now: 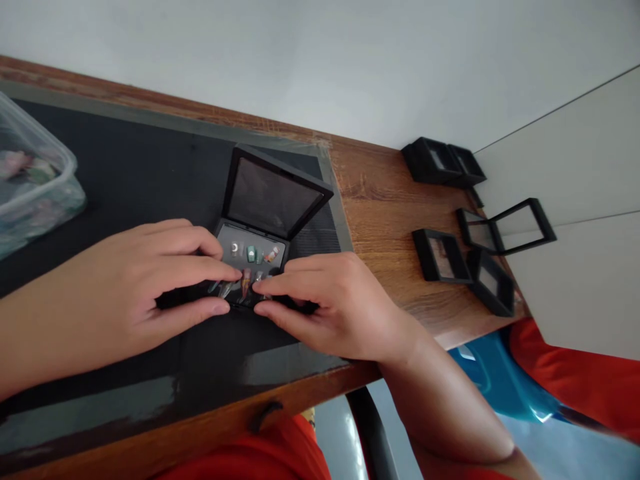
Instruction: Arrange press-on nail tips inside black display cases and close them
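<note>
On the tabletop (375, 180), the box (225, 239) holds two rows of pieces (251, 253), lid (275, 193) not yet shut; left hand (175, 273) and right hand (330, 307) have fingers narrowly parted, grip unclear.

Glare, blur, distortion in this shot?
Head view: pale glare on the near side of the mat, highlights on the blue seat; small pieces in the case and the tub look soft; the desk slants, lens or camera tilt unclear.
</note>
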A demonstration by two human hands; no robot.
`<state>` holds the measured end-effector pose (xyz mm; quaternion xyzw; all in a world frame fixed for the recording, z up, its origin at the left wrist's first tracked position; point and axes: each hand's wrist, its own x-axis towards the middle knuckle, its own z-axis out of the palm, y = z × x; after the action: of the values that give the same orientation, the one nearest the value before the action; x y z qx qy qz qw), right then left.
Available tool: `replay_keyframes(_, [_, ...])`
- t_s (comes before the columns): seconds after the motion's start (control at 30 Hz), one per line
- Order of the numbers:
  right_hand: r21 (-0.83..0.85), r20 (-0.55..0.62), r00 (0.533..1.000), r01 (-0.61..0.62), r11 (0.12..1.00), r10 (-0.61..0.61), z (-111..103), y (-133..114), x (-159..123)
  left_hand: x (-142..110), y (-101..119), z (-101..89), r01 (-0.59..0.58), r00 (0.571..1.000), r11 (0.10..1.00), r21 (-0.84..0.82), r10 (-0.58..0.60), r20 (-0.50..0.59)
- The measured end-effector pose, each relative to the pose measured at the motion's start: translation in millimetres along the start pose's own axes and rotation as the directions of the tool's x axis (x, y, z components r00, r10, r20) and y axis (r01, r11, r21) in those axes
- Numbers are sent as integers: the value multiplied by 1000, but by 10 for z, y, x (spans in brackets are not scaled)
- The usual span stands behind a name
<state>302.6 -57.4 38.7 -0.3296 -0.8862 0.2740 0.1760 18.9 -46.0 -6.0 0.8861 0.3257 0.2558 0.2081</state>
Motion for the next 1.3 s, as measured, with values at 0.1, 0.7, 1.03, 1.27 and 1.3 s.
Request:
replay_keyframes(0.1, [2,7,1000,-7,1000,7,0,2,-2,5,-1,22,29,1000,999,-22,-29,-6])
replay_keyframes(0.7, [46,-124,992,35,998,-29,-129,61,-16,-19,80,-102,27,998,985,169,-16,-68])
replay_keyframes(1.03, [-36,-65,994,-96,995,93,-88,114,-1,96,230,-154,-17,989,999,41,23,-145])
replay_keyframes(1.27, [-36,-28,996,-89,995,88,-61,96,-18,68,334,-123,274,950,948,-161,-293,-108])
replay_keyframes(1.3, [-39,-23,995,-94,995,93,-60,94,-17,66,333,-123,275,949,946,-169,-296,-112])
